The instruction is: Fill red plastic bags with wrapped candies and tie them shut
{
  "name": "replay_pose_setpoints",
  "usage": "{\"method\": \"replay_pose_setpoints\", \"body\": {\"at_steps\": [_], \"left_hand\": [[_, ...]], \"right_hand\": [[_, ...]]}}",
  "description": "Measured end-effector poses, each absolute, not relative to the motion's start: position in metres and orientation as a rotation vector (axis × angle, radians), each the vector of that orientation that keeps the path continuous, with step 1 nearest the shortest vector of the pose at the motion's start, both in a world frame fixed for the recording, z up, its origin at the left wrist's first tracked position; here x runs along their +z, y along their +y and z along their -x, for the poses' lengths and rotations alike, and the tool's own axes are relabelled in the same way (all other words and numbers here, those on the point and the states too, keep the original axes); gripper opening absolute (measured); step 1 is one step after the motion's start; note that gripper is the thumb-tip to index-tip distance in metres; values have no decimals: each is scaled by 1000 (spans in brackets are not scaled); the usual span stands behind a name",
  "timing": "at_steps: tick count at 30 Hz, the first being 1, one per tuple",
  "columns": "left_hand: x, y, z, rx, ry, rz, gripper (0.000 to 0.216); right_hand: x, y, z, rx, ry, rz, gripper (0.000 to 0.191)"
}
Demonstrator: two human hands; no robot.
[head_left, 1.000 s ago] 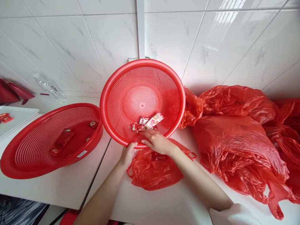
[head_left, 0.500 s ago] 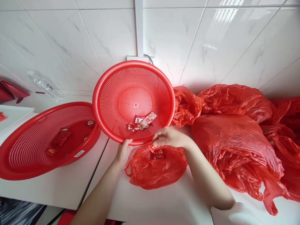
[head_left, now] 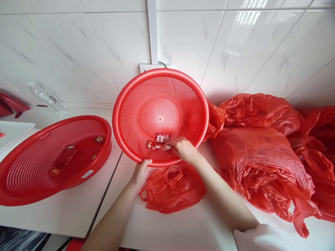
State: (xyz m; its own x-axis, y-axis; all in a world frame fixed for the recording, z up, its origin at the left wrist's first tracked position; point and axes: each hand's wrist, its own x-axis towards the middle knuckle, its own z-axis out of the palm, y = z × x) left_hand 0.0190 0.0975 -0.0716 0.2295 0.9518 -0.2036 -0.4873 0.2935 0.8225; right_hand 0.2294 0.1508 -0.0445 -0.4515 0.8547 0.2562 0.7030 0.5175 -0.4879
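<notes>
A red perforated plastic basket (head_left: 160, 104) is tipped up towards me. My left hand (head_left: 142, 172) is closed on its near rim, thumb over the edge. My right hand (head_left: 184, 149) reaches inside, fingers pinched at a small pale-pink wrapped packet (head_left: 166, 147), which they partly cover. Beside it in the basket lie a red-and-white packet (head_left: 162, 138) and a small red packet (head_left: 150, 144). Below the basket, a thin red plastic bag (head_left: 174, 195) rests on the table, its mouth partly hidden by the rim.
At left stands a second red basket (head_left: 28, 167) with several dark red packets (head_left: 66, 156). A clear bottle (head_left: 49, 99) lies near the tiled wall, with a white tray (head_left: 15, 132) at far left. Several full red bags (head_left: 264, 160) crowd the right side.
My right hand has moved from above the bag, where it held a small red packet, up into the basket. The basket has shifted slightly right; the pink packet has moved under my fingers.
</notes>
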Motion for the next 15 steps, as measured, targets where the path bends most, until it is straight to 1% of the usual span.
{"method": "replay_pose_setpoints", "body": {"at_steps": [3,6,8,12,15], "left_hand": [[-70,103,-13,1137,792,-730,29],[-68,107,-6,1201,833,-772,25],[-67,109,-4,1235,860,-784,27],[-64,109,-4,1268,864,-796,31],[-64,109,-4,1239,888,-800,26]], "right_hand": [[-34,149,-234,778,-1972,1142,25],[-25,147,-238,1122,-1674,1056,36],[-22,147,-241,1287,-1565,1020,42],[-15,144,-253,1406,-1573,970,39],[-6,137,-264,1477,-1874,938,33]]}}
